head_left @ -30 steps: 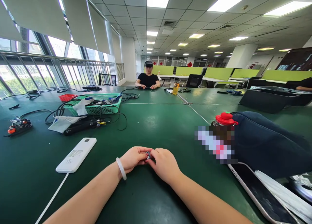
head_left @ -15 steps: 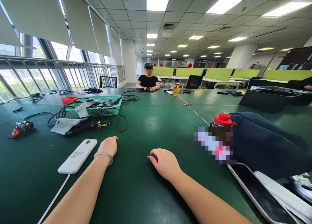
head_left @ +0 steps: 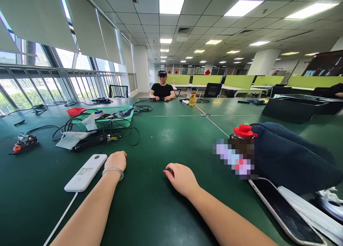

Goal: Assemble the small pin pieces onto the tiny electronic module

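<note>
My left hand [head_left: 115,161] rests on the green table, back up, with a pale bangle [head_left: 113,171] round its wrist. Its fingers look curled under, mostly out of sight, and nothing sticks out of them. Just left of it lies a white slab-shaped device [head_left: 86,172] with a small display, a round dark spot and a white cable. My right hand [head_left: 182,177] is over the table's middle, thumb and forefinger curved with a gap between them. I see nothing held there; the other fingers are hidden.
A green basket [head_left: 112,123] with cables and cloth stands ahead left, beside a red tray [head_left: 75,111]. To the right are a red-lidded jar [head_left: 244,131], a dark blue bag [head_left: 292,156] and a tablet-like device [head_left: 284,206]. Across the table sits a person [head_left: 162,90].
My left hand has drawn slightly left, and its protruding digit has tucked in. The right hand stays almost in place. The view has shifted a little.
</note>
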Motion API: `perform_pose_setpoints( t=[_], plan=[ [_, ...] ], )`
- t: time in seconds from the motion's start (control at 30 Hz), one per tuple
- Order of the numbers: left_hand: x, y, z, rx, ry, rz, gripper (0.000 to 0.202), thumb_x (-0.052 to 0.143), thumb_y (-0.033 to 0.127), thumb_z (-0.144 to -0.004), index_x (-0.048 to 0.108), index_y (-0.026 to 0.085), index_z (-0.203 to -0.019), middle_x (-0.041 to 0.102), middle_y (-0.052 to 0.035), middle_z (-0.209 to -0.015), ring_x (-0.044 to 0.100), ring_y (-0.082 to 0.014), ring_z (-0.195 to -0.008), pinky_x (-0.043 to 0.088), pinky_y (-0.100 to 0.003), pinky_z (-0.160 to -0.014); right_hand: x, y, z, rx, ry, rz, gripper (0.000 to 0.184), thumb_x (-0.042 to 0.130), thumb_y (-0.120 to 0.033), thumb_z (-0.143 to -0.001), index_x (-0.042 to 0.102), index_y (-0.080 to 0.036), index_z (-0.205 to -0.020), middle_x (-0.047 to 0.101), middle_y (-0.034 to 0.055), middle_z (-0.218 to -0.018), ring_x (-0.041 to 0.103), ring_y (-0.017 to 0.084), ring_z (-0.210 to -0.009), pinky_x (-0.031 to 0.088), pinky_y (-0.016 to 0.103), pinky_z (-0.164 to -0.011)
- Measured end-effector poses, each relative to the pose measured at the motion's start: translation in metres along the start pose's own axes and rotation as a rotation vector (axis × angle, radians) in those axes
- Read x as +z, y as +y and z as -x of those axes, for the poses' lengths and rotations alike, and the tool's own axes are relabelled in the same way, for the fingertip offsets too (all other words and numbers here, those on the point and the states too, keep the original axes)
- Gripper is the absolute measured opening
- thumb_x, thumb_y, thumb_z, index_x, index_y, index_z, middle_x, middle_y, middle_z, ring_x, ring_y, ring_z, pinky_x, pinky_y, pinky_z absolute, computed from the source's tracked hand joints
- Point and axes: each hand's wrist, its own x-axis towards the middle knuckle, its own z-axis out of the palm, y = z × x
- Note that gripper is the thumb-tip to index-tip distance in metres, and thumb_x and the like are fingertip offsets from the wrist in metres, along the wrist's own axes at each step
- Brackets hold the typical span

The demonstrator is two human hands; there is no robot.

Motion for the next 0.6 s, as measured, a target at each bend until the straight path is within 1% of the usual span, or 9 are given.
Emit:
perform_pose_setpoints(
  t=[0.07, 0.13, 0.23, 0.3, 0.4, 0.43, 0.5, 0.6],
  plan=[
    [-0.002, 0.003, 0.002, -0.032, 0.002, -0.064, 0.029, 0.045, 0.014, -0.072, 0.065, 0.019, -0.093, 0.068, -0.0110, -0.092, 0.060, -0.0240, -0.088, 0.042, -0.031, -0.072, 0.001, 0.001, 0.000, 0.004, -0.004, -0.013, 0.024, 0.039, -0.036, -0.087, 0.058, -0.023, -0.088, 0.064, -0.0008, -0.080, 0.058, 0.012, -0.073, 0.038, 0.023, -0.063],
    [-0.004, 0.005, 0.004, -0.025, 0.026, -0.102, 0.030, 0.045, 0.018, -0.074, 0.065, 0.019, -0.095, 0.067, -0.0114, -0.094, 0.059, -0.0256, -0.091, 0.042, -0.032, -0.075, 0.002, 0.002, 0.000, 0.010, -0.007, -0.033, 0.023, 0.039, -0.036, -0.087, 0.058, -0.024, -0.088, 0.064, -0.0011, -0.080, 0.058, 0.012, -0.072, 0.038, 0.023, -0.062],
    [-0.003, 0.008, 0.004, 0.011, 0.095, -0.048, 0.031, 0.040, 0.021, -0.077, 0.065, 0.017, -0.096, 0.065, -0.0127, -0.099, 0.057, -0.0275, -0.094, 0.040, -0.036, -0.081, 0.001, 0.001, 0.000, 0.033, -0.019, -0.076, 0.022, 0.040, -0.035, -0.086, 0.059, -0.024, -0.086, 0.064, -0.0013, -0.079, 0.057, 0.012, -0.071, 0.037, 0.023, -0.061],
    [0.000, 0.009, 0.003, -0.018, 0.099, 0.112, 0.033, 0.036, 0.020, -0.080, 0.063, 0.016, -0.098, 0.064, -0.0117, -0.101, 0.057, -0.0255, -0.095, 0.040, -0.035, -0.082, 0.000, 0.000, 0.000, 0.059, -0.038, -0.115, 0.023, 0.040, -0.035, -0.086, 0.060, -0.024, -0.086, 0.064, -0.0013, -0.078, 0.056, 0.012, -0.070, 0.037, 0.023, -0.060],
    [0.007, 0.009, -0.001, -0.111, 0.071, 0.428, 0.035, 0.034, 0.019, -0.081, 0.060, 0.016, -0.104, 0.064, -0.0092, -0.101, 0.057, -0.0203, -0.095, 0.042, -0.029, -0.078, 0.000, 0.001, -0.001, 0.101, -0.085, -0.201, 0.024, 0.040, -0.036, -0.085, 0.061, -0.024, -0.085, 0.063, -0.0010, -0.076, 0.056, 0.012, -0.069, 0.036, 0.022, -0.058],
    [0.010, 0.011, -0.002, -0.120, 0.069, 0.512, 0.035, 0.034, 0.019, -0.081, 0.059, 0.016, -0.105, 0.064, -0.0087, -0.101, 0.057, -0.0191, -0.094, 0.042, -0.028, -0.077, 0.001, 0.002, -0.001, 0.114, -0.103, -0.232, 0.024, 0.041, -0.036, -0.085, 0.061, -0.024, -0.084, 0.063, -0.0009, -0.075, 0.055, 0.012, -0.069, 0.036, 0.022, -0.057],
    [0.017, 0.018, -0.002, -0.075, 0.055, 0.627, 0.035, 0.036, 0.019, -0.080, 0.059, 0.015, -0.105, 0.063, -0.0081, -0.097, 0.057, -0.0179, -0.093, 0.042, -0.027, -0.078, 0.004, 0.006, -0.003, 0.132, -0.122, -0.277, 0.022, 0.043, -0.034, -0.083, 0.062, -0.023, -0.084, 0.062, -0.0005, -0.073, 0.055, 0.012, -0.069, 0.037, 0.022, -0.058],
    [0.026, 0.044, 0.010, 0.107, -0.057, 0.763, 0.034, 0.040, 0.022, -0.078, 0.061, 0.014, -0.103, 0.063, -0.0059, -0.088, 0.057, -0.0171, -0.087, 0.041, -0.028, -0.080, 0.012, 0.011, -0.005, 0.143, -0.104, -0.283, 0.016, 0.054, -0.031, -0.077, 0.062, -0.022, -0.086, 0.060, 0.0004, -0.078, 0.054, 0.013, -0.073, 0.039, 0.023, -0.065]
  ],
)
